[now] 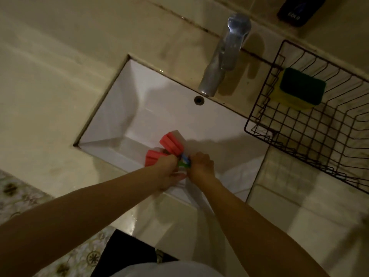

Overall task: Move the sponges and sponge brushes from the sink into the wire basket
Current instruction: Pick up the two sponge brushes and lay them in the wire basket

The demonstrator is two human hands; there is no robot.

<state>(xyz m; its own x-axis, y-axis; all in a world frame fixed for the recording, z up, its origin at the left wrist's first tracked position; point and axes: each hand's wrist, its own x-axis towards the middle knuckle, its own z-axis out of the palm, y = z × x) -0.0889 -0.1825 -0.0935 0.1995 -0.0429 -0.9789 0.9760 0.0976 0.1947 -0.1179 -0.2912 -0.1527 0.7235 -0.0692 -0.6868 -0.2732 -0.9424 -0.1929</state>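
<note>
Both hands, left (pixel 169 170) and right (pixel 200 164), close round the sponge brushes (pixel 171 145) low in the sink (pixel 139 108), gathering them for one carry to the wire basket (pixel 299 124)

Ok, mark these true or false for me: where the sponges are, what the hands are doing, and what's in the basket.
1. A green-topped yellow sponge lies in the wire basket. True.
2. The basket sits left of the sink. False: it is on the counter to the right of it.
3. Both hands, left and right, are down in the sink at the pink sponge heads. True.
4. Water runs from the tap. False: no stream shows.
5. The pink sponge heads are already in the basket. False: they are in the sink.
</note>
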